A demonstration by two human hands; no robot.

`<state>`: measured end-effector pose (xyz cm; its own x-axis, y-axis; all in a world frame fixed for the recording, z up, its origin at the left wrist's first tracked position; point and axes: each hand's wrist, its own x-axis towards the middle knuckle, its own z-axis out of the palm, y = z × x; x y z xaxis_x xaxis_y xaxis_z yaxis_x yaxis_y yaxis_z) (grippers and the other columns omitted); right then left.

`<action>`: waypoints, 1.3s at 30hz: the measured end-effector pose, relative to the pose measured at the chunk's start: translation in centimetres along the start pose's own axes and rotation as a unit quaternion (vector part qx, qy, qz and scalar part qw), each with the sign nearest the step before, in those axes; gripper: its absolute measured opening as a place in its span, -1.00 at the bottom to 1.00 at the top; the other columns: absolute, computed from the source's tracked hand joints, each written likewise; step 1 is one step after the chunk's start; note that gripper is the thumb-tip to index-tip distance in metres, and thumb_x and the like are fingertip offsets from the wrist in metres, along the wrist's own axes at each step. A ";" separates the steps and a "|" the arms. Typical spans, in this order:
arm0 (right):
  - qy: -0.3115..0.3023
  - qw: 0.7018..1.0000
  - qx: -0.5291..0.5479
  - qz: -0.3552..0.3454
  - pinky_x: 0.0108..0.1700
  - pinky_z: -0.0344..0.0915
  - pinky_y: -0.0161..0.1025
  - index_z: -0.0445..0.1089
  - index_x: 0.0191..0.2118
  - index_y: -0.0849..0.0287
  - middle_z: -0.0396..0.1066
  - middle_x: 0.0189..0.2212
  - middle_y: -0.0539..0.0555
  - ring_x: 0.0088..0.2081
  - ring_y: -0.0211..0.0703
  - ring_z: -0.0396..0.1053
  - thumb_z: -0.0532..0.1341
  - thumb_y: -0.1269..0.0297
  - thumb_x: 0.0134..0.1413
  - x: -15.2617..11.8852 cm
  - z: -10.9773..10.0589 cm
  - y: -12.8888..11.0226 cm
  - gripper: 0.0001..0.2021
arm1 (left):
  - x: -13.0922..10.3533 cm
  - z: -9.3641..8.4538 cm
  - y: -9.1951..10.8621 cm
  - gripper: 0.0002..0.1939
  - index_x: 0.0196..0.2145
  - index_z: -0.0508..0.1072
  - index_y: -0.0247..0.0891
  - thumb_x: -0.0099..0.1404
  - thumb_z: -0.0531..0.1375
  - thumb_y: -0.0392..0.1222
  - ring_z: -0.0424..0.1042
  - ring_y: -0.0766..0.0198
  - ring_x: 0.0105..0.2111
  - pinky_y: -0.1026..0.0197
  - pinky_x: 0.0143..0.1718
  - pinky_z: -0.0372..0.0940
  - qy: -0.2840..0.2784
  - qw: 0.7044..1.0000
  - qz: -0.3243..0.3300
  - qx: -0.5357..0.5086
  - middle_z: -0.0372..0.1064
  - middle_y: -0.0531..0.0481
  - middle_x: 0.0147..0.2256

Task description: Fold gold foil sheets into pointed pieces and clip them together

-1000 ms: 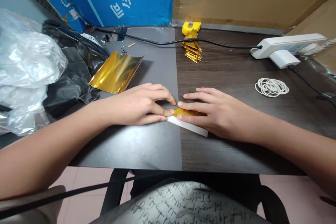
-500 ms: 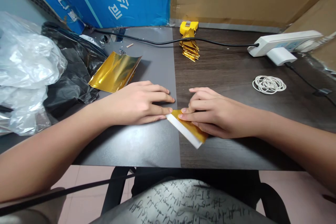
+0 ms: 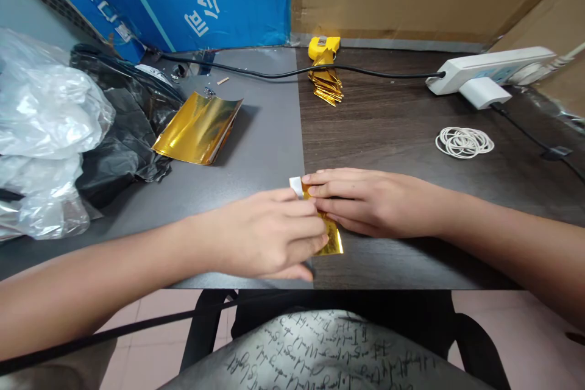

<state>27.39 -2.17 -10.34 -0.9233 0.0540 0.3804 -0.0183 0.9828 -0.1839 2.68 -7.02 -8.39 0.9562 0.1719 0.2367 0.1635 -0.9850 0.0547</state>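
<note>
A sheet of gold foil paper (image 3: 335, 242), folded into a narrow strip, lies near the table's front edge. Its white underside shows as a small flap at the far end. My left hand (image 3: 278, 231) is over the strip from the left, its fingertips pressing on it and its thumb held apart. From the right, my right hand (image 3: 375, 200) lies with fingers stretched out, the tips on the strip's upper part. The two hands nearly meet, and the strip's middle is hidden under the fingers.
A stack of gold sheets (image 3: 200, 128) lies at left, beside black plastic (image 3: 123, 128) and clear plastic bags (image 3: 50, 103). Folded gold pieces (image 3: 328, 86) lie near a yellow tape measure (image 3: 323, 47). White rubber bands (image 3: 464, 143) and a power strip (image 3: 493, 70) are at right. A black cable (image 3: 269, 76) crosses the back.
The strip has turned more upright, and its long white edge no longer shows. My left hand has moved nearer and rightward over it; my right hand's fingers have shifted slightly left and straightened.
</note>
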 end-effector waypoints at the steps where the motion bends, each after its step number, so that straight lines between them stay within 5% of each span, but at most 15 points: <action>1: -0.003 1.000 0.000 -0.009 0.35 0.27 -0.03 0.47 -0.04 0.47 0.48 0.03 0.32 0.24 0.05 0.33 0.10 0.39 0.42 0.0 0.0 -0.2 -0.74 | 0.2 0.2 0.7 -0.55 -0.03 0.55 -0.40 0.51 0.11 0.08 0.44 0.15 -0.13 0.10 -0.07 0.32 -0.005 1.000 -0.006 0.000 0.51 -0.15 -0.14; 4: -0.016 0.999 0.009 -0.033 0.32 0.31 -0.07 0.47 -0.04 0.43 0.51 0.00 0.27 0.18 -0.03 0.39 0.07 0.37 0.44 0.0 -0.1 -1.0 -0.73 | 0.5 0.4 2.4 -0.57 -0.31 0.55 -0.31 0.45 0.17 0.13 0.40 0.12 -0.22 0.06 -0.14 0.32 -0.010 1.000 0.022 -0.006 0.45 -0.10 -0.25; 7: -0.034 0.998 0.015 -0.042 0.21 0.38 -0.09 0.45 -0.01 0.36 0.54 -0.08 0.20 0.11 -0.06 0.41 0.08 0.32 0.45 0.0 -0.3 -1.6 -0.74 | 0.9 0.3 3.5 -0.72 -0.50 0.44 -0.25 0.40 0.19 -0.26 0.31 0.19 -0.39 0.08 -0.32 0.28 0.015 0.999 0.032 -0.033 0.38 -0.01 -0.39; 10: -0.049 0.998 0.026 -0.042 0.09 0.41 -0.09 0.44 0.00 0.32 0.52 -0.12 0.18 0.05 -0.07 0.41 0.09 0.30 0.45 0.0 -0.5 -1.7 -0.75 | 1.0 0.3 3.7 -0.66 -0.60 0.36 -0.25 0.33 0.14 -0.41 0.26 0.23 -0.47 0.09 -0.43 0.20 0.049 0.997 0.025 -0.057 0.37 0.02 -0.46; 16: -0.062 0.998 -0.029 0.016 -0.17 0.36 -0.13 0.49 -0.10 0.25 0.47 -0.27 0.13 -0.16 -0.09 0.35 0.10 0.35 0.43 -0.4 -1.3 -0.8 -0.79 | -0.3 -0.4 0.4 -0.58 -0.35 0.53 -0.27 0.56 -0.05 -0.31 0.45 0.22 -0.24 0.14 -0.26 0.25 0.008 0.999 -0.026 -0.029 0.47 -0.02 -0.34; 21: -0.038 0.995 -0.044 0.075 -0.19 0.33 -0.11 0.51 -0.20 0.28 0.43 -0.25 0.18 -0.18 -0.07 0.30 0.13 0.35 0.41 -0.6 -1.3 -0.4 -0.78 | -1.2 -1.1 -2.3 -0.66 -0.20 0.52 -0.25 0.58 -0.05 -0.28 0.45 0.21 -0.16 0.14 -0.22 0.19 -0.052 0.998 -0.028 0.039 0.48 -0.06 -0.25; 33: -0.072 0.975 0.167 0.127 -0.11 0.21 -0.16 0.43 -0.10 0.23 0.35 -0.26 0.12 -0.18 -0.12 0.19 0.11 0.41 0.35 0.9 -0.6 -0.5 -0.85 | -1.4 -0.6 -3.1 -0.75 -0.23 0.54 -0.27 0.51 0.10 -0.16 0.28 0.21 -0.31 0.14 -0.25 0.12 -0.016 0.988 -0.097 -0.121 0.38 -0.05 -0.34; 39: -0.001 0.971 0.149 0.185 -0.18 0.15 -0.20 0.41 -0.30 0.23 0.35 -0.39 0.05 -0.31 -0.20 0.20 0.20 0.30 0.34 1.8 0.5 -1.7 -0.84 | -1.2 -0.5 -2.8 -0.78 -0.31 0.49 -0.30 0.47 0.15 -0.17 0.29 0.26 -0.33 0.20 -0.21 0.15 -0.020 0.962 -0.191 -0.193 0.36 0.02 -0.39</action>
<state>25.57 -3.86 -9.83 -0.8885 0.3928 0.2371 0.2040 0.8011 -0.5627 0.91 -4.47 -8.30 0.8545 0.5116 0.0902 0.4096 -0.7704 0.4886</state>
